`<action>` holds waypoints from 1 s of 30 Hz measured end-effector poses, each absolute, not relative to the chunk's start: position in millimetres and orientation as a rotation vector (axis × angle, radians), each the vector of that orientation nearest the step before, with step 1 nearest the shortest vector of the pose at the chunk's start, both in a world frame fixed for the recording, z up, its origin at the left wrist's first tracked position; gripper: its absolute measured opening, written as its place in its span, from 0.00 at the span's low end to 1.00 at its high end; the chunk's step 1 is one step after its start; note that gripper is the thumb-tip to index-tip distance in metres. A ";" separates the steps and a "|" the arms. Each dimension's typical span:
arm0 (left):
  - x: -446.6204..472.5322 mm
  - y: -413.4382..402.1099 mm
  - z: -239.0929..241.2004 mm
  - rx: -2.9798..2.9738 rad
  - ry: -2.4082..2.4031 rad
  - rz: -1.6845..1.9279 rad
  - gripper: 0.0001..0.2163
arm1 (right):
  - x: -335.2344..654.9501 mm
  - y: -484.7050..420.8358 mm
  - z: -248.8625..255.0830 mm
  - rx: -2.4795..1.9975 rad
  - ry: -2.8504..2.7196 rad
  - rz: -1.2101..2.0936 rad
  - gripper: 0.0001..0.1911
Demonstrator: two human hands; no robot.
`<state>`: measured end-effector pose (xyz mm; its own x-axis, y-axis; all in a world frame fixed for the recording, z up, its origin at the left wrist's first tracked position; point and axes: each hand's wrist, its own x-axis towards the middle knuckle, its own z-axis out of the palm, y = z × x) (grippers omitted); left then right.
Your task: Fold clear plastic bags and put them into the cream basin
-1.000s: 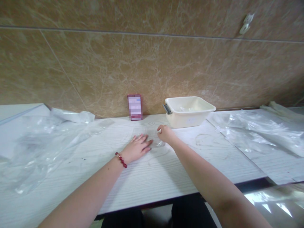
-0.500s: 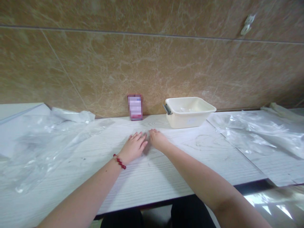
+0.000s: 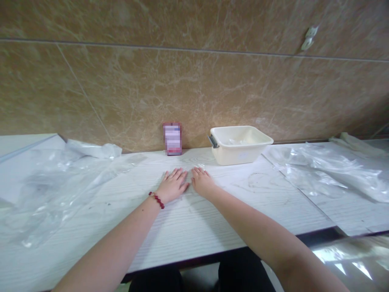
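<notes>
My left hand [image 3: 173, 185], with a red bead bracelet [image 3: 157, 200] at the wrist, lies palm down on the white wood-grain table [image 3: 188, 231]. Its fingers are spread. Close beside it, my right hand [image 3: 202, 182] rests flat too, fingers stretched forward, a narrow gap between the two thumbs. Something thin and clear, perhaps plastic film [image 3: 200, 166], glints at the right fingertips; its outline is hard to make out. Behind the right hand stands a cream plastic tub [image 3: 240, 156] with a grey handle and some clear pieces inside.
A phone-like upright thing [image 3: 173, 140] with a blurred front leans against the brown marble wall [image 3: 133, 93]. Crumpled clear plastic bags [image 3: 69, 174] spread over the left side, and more clear plastic [image 3: 331, 166] lies on the right. The table's front edge runs close to my legs.
My right hand has turned from partly tilted to flat, its fingers now stretched out. My left hand has barely moved. The view has shifted slightly.
</notes>
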<state>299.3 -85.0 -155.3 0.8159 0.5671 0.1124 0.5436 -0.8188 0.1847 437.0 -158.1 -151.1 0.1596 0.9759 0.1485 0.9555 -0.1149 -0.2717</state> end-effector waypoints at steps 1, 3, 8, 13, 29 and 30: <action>298.5 -85.7 -154.8 2.848 0.882 0.236 0.24 | 437.8 -159.6 -153.0 -2.145 -1.850 0.076 0.23; 297.3 -86.9 -153.4 2.848 0.892 0.209 0.25 | 441.4 -162.7 -156.0 -2.159 -1.857 0.031 0.25; 295.2 -88.1 -149.8 2.855 0.972 0.109 0.28 | 461.3 -166.8 -155.9 -2.255 -1.912 -0.031 0.32; 293.9 -90.2 -145.9 2.853 1.021 0.080 0.29 | 480.9 -166.4 -151.8 -2.334 -1.972 -0.066 0.33; 291.7 -88.3 -146.4 2.794 1.001 0.175 0.31 | 482.7 -225.4 -112.6 -1.827 -2.541 -0.393 0.11; 291.8 -89.3 -144.8 2.796 1.007 0.184 0.32 | 482.8 -224.7 -114.3 -1.820 -2.559 -0.402 0.11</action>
